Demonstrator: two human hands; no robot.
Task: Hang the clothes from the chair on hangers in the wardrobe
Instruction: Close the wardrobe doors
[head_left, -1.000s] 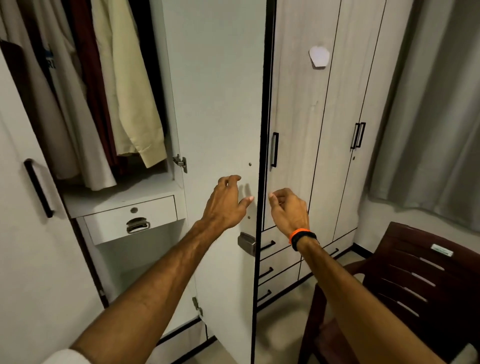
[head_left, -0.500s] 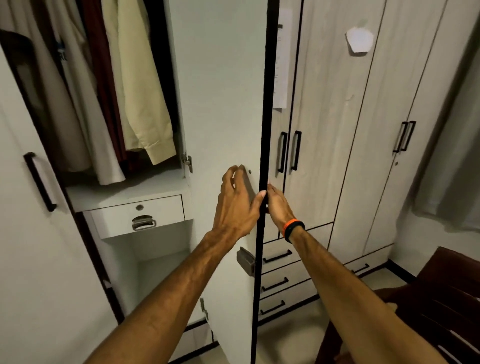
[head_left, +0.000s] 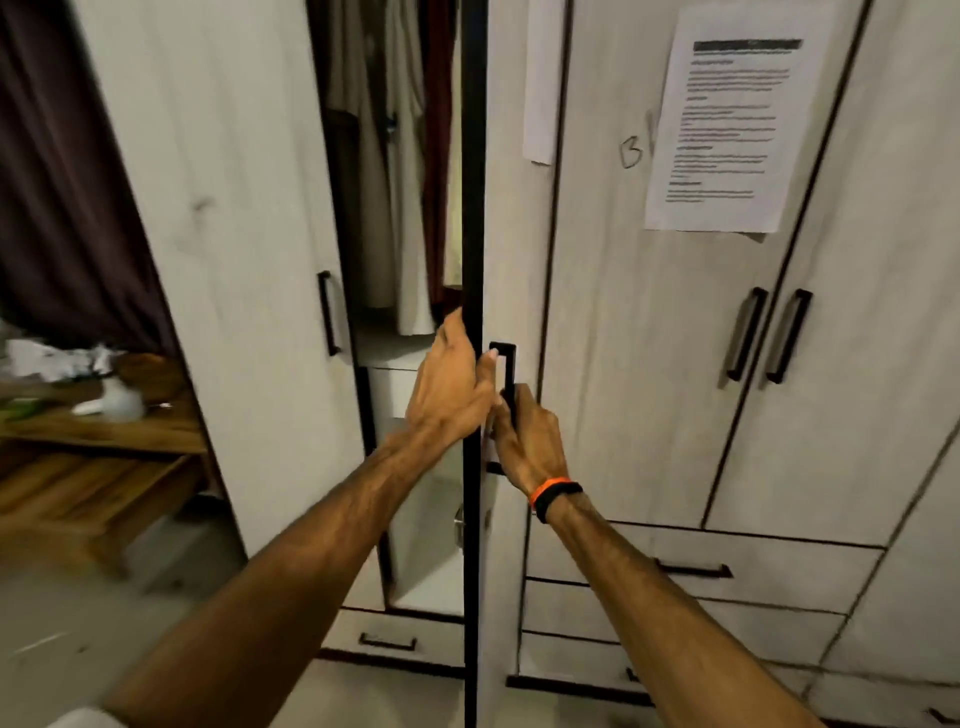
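Centre of frame: left hand (head_left: 449, 387) wrapped over black edge of wardrobe door (head_left: 474, 208), thumb on front; right hand (head_left: 524, 439) gripping black handle (head_left: 506, 374). Hung clothes (head_left: 387, 171) visible through gap, upper centre.

I note the wardrobe door (head_left: 509, 218) is matt pale wood-grain laminate with a black edge strip; its handle (head_left: 506, 374) looks matt black metal. Paper sheet (head_left: 727, 124) matt. Hanging clothes (head_left: 384, 171) soft cloth.
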